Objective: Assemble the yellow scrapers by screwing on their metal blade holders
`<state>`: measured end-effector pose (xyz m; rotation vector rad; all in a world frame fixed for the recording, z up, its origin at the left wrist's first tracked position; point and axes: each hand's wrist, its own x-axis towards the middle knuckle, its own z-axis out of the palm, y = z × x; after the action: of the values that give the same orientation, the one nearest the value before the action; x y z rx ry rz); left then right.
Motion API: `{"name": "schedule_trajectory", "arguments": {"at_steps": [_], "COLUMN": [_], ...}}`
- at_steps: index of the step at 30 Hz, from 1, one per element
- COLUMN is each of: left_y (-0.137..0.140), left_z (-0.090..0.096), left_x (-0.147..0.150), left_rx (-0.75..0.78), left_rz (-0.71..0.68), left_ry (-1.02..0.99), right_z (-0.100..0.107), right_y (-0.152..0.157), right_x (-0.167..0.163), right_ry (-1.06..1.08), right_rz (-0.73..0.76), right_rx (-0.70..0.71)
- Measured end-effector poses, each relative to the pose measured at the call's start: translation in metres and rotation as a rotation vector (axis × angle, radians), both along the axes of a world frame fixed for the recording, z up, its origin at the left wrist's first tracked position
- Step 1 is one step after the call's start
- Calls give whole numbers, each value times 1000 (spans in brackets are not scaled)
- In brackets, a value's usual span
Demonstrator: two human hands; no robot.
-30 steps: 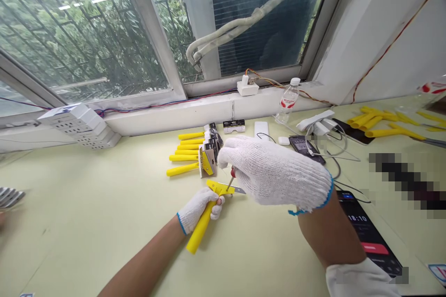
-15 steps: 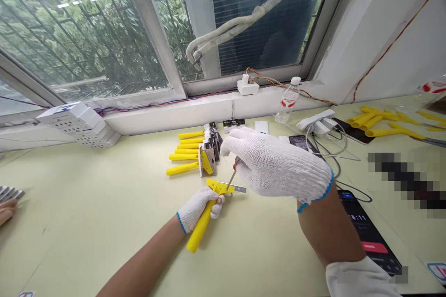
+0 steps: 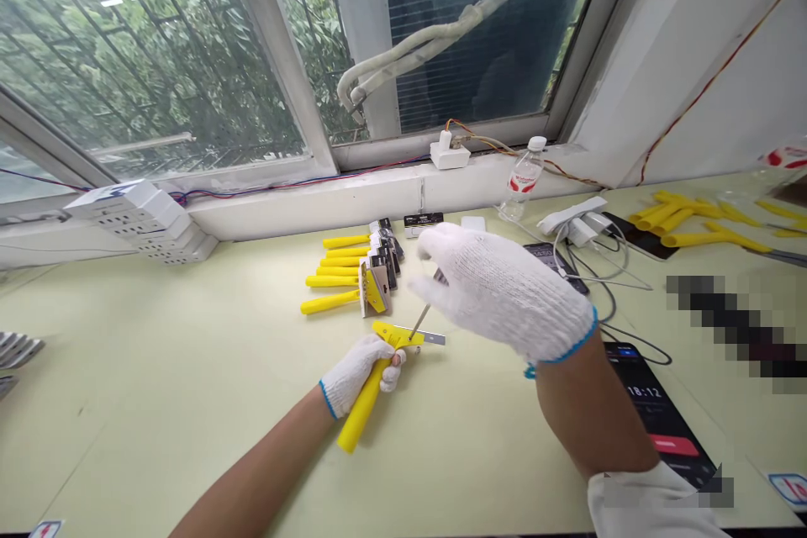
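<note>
My left hand (image 3: 356, 374), in a white knit glove, is closed around a yellow scraper (image 3: 362, 416) just below its head. The scraper's handle slants toward me, and a metal blade (image 3: 435, 340) sticks out to the right of the head. My gloved right hand (image 3: 504, 290) is above and to the right, curled around a screwdriver (image 3: 421, 319). The thin shaft slopes down and its tip meets the scraper's head near the blade; most of its handle is hidden by the glove. Behind them lie several yellow-handled scrapers (image 3: 334, 303) in a row, their heads to the right.
White boxes (image 3: 157, 223) are stacked by the window at left. A water bottle (image 3: 523, 181), a power strip (image 3: 573, 214) with cables and a large phone (image 3: 656, 403) are on the right. More yellow handles (image 3: 681, 214) lie farther right. Metal pieces (image 3: 18, 350) sit at the left edge.
My right hand has turned on the screwdriver, its fingers loosened and shifted, while the tip stays on the scraper's head. Another person's hand has left the left edge.
</note>
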<state>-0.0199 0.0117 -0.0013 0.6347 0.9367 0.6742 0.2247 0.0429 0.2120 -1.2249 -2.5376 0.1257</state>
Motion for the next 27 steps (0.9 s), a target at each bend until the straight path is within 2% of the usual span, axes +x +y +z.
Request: {"name": "schedule_trajectory", "arguments": {"at_steps": [3, 8, 14, 20, 21, 25, 27], "left_y": [0, 0, 0, 0, 0, 0, 1], "left_z": [1, 4, 6, 2, 1, -1, -1], "left_x": [0, 2, 3, 2, 1, 0, 0], "left_rx": [14, 4, 14, 17, 13, 12, 22], "left_rz": [-14, -5, -4, 11, 15, 7, 0], "left_ry": [-7, 37, 28, 38, 38, 1, -14], "right_z": [1, 2, -4, -4, -6, -15, -14], "right_y": [2, 3, 4, 8, 8, 10, 11], "right_x": [-1, 0, 0, -1, -2, -5, -5], "right_ry": [9, -21, 45, 19, 45, 122, 92], "right_rz": [-68, 80, -38, 199, 177, -95, -38], "right_rx": [1, -43, 1, -38, -38, -32, -46]}}
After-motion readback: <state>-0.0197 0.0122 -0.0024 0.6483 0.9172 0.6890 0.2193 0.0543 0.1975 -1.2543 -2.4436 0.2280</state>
